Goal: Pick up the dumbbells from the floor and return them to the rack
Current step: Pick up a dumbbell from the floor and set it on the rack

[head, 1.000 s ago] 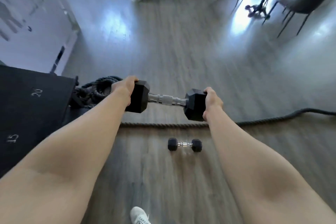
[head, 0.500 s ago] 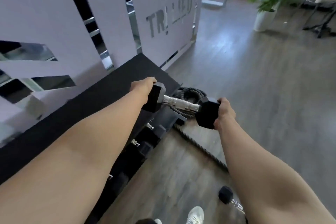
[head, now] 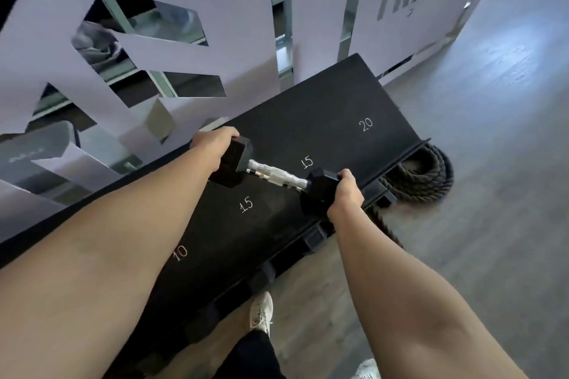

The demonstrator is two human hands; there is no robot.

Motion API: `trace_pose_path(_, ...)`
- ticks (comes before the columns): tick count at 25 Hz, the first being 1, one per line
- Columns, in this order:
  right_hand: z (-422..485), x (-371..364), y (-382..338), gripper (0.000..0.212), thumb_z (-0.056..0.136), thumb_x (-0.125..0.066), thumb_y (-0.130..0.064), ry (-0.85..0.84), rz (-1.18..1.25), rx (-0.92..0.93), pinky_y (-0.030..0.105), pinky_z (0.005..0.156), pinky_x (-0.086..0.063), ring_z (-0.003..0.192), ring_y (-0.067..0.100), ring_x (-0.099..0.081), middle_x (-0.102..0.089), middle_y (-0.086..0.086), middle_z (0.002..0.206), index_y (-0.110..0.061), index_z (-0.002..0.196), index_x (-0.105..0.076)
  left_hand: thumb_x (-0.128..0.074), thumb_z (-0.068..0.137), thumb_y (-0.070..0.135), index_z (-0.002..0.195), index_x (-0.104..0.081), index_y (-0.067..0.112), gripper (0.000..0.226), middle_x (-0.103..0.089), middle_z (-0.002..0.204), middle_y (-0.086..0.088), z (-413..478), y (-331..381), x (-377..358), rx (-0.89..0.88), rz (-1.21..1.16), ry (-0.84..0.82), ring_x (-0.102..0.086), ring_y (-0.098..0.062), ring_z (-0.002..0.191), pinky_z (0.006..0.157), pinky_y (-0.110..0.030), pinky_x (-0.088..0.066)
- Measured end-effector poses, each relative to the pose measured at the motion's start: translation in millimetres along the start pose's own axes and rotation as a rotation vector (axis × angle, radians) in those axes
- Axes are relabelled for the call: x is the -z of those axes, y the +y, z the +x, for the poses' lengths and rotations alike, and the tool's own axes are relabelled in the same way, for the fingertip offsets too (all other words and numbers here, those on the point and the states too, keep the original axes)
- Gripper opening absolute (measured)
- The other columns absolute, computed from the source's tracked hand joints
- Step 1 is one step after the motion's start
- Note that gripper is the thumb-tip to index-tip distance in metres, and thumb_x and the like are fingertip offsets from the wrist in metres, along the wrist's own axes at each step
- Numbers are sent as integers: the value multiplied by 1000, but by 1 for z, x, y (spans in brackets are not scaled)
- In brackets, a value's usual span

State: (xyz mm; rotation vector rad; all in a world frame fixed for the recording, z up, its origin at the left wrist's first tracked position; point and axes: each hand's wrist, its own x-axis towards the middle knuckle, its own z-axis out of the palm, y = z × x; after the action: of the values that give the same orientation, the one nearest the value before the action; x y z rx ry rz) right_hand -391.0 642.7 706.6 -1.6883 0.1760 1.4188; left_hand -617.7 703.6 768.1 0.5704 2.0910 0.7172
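1. A black rack (head: 323, 108) runs slantwise across the view, its flat top marked in white with 10, 15, 15 and 20; it stands against a pale wall panel (head: 215, 9) with angular cut-outs and grey lettering at the upper right.
2. A coil of thick dark rope (head: 421, 175) lies on the grey wooden floor (head: 492, 132) just beside the right end of the rack, touching its lower edge; more rope trails from it along the rack's foot and passes behind the right forearm.
3. Dark blocks, perhaps the ends of stored weights, show along the rack's lower front edge; they are too dim to tell for sure.
4. A white shoe (head: 261, 312) stands on the floor close to the rack's foot; a second shoe shows at the bottom edge.
5. The dumbbell (head: 274, 174) is held above the rack's top, between the two 15 marks, tilted down to the right; whether it touches the top cannot be told.
6. The left hand (head: 214, 141) is clasped over the far black end; the right hand (head: 346, 194) is clasped over the near black end; the ridged metal handle between them is bare.
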Motion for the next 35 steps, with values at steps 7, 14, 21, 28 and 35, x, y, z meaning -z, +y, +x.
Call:
trace_pose_path(7, 40, -91, 101, 23, 78, -61, -33, 101, 12, -225, 35, 62, -52, 72, 25, -60, -59, 4, 86, -14, 91, -60, -78, 73, 37, 128, -51, 10, 68, -60, 117, -10, 119, -17, 27, 4, 139, -14, -56, -19, 80, 58, -31, -43)
trace_pose_path(14, 66, -118, 142, 51, 74, -60, -42, 207, -14, -259, 41, 80, -59, 90, 28, -65, -63, 2, 103, -15, 117, -63, -74, 80, 33, 128, -50, 9, 58, -58, 113, -7, 166, -41, 21, 82, 229, -38, -55, -17, 79, 64, -30, -45)
trace_pose_path(21, 61, -122, 114, 18, 82, -55, -26, 187, -107, -171, 29, 60, -45, 63, 20, -54, -57, -1, 76, -11, 91, -60, -73, 81, 32, 128, -53, 10, 55, -63, 116, -12, 145, -43, 21, 179, 227, -68, -62, -25, 95, 74, -35, -50)
trace_pose_path(28, 49, -129, 52, 7, 82, -54, -20, 33, -74, -15, 23, 39, -27, 50, 14, -29, -42, -3, 65, -15, 77, -53, -67, 89, 29, 136, -46, 10, 55, -55, 130, -9, 107, -30, -7, 79, 123, -74, -57, -24, 105, 74, -31, -42)
trace_pose_path(35, 3, -94, -26, 11, 80, -56, -21, -31, 59, 147, 28, 57, -35, 57, 16, -39, -53, 2, 71, -14, 73, -60, -63, 87, 33, 129, -57, 5, 51, -62, 129, -15, 42, 30, -25, -141, -3, -140, -62, -31, 111, 83, -36, -52)
